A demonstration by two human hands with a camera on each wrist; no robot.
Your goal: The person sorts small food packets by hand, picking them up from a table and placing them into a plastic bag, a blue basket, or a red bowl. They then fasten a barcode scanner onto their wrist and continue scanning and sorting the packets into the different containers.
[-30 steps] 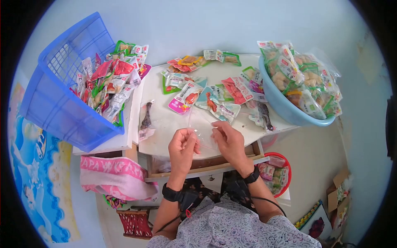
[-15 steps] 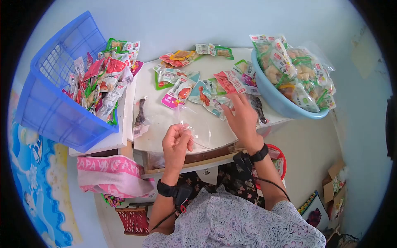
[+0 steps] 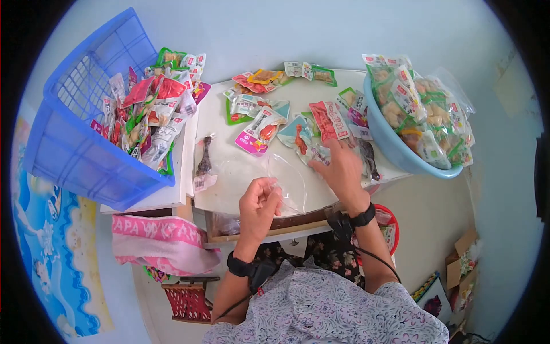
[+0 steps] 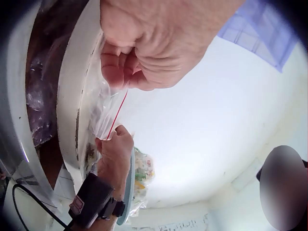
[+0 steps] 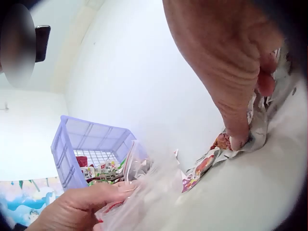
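Observation:
My left hand (image 3: 259,207) pinches a clear plastic bag (image 3: 290,186) by its edge, near the front of the white table (image 3: 229,172); a red strip runs along the bag (image 4: 103,113) in the left wrist view. Over the packets on the right, my right hand (image 3: 345,175) has its thumb and fingers spread apart. Its fingertips reach the lower end of a red packet (image 3: 329,119), and its thumb lies by a teal-and-white packet (image 3: 299,137). In the right wrist view the thumb of my right hand (image 5: 231,67) touches a packet (image 5: 224,142).
A tilted blue basket (image 3: 86,143) of packets stands at left, a light-blue basin (image 3: 389,143) of packets at right. Several packets lie along the table's back. Dark wrapped items lie left (image 3: 204,160) and right (image 3: 369,160). An open drawer (image 3: 275,232) sits under the front edge.
My right hand has let go of the bag and moved right and away from me to the packets. My left hand still holds the bag.

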